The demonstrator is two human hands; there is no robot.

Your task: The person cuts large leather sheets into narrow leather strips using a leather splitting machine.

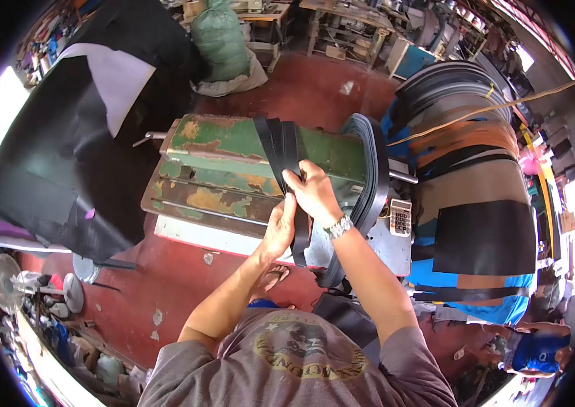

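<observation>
Several long black leather-like strips [275,146] lie fanned across the worn green machine [223,146] in front of me. My right hand [314,193], with a metal watch at the wrist, is closed on the strips, thumb on top. Just below it, my left hand [279,227] pinches the same strips with its fingers together. The strips' lower ends [299,247] hang past the machine's near edge. To the right of my hands, a thick bundle of dark strips [374,152] drapes over the machine's end. My fingers partly hide the gripped section.
A calculator [400,217] lies on the pale surface at right. Beyond it are stacked sheets and rolls [474,169]. A large black sheet [50,163] covers the left side. A green sack [219,44] stands behind the machine. Another person [538,353] is at lower right.
</observation>
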